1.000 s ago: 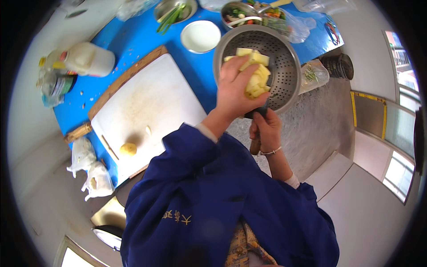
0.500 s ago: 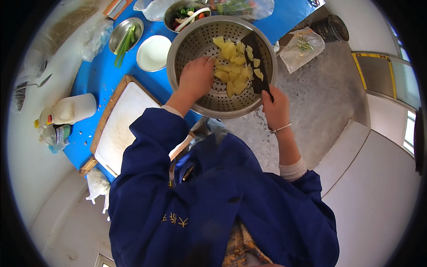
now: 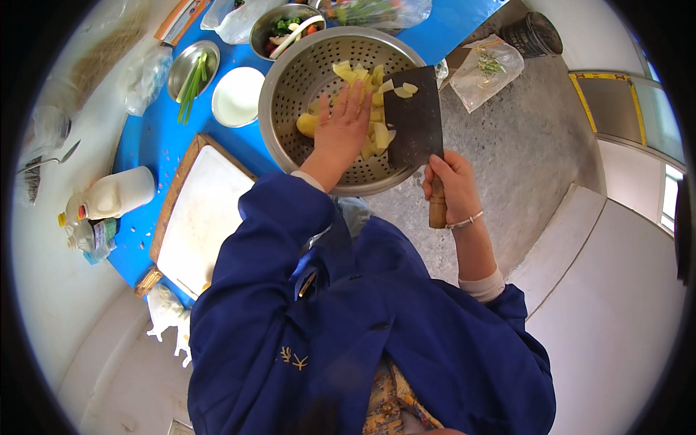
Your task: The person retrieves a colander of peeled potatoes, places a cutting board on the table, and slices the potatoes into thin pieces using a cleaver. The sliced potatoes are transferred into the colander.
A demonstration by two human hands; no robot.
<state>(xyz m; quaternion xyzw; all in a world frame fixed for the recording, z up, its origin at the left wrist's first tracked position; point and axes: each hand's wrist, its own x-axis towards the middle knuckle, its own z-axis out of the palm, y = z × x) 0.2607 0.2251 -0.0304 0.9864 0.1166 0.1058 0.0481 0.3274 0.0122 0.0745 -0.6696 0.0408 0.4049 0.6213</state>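
Note:
Chunks and slices of peeled, pale yellow potato [image 3: 379, 138] lie in a large perforated metal colander [image 3: 270, 98]. My left hand [image 3: 342, 138] rests on them, palm down, with its fingers stretched and slightly apart; it covers part of the heap. My right hand [image 3: 455, 185] grips a cleaver [image 3: 417, 134] by its wooden handle. The dark, broad blade is turned flat side up over the colander's right side. A few potato slices [image 3: 401, 90] stick to its upper part.
Left of the colander are a white bowl [image 3: 236, 98], a metal bowl [image 3: 174, 78] of scallions and a white cutting board [image 3: 204, 206]. A metal bowl of vegetables [image 3: 285, 32] stands behind. Jugs [image 3: 125, 191] sit far left. A plastic bag [image 3: 471, 81] and black bucket [image 3: 534, 36] are right.
My left hand has opened from a curled shape and spread over the potato. The cleaver has turned from edge-on to show its broad face and has moved slightly toward me.

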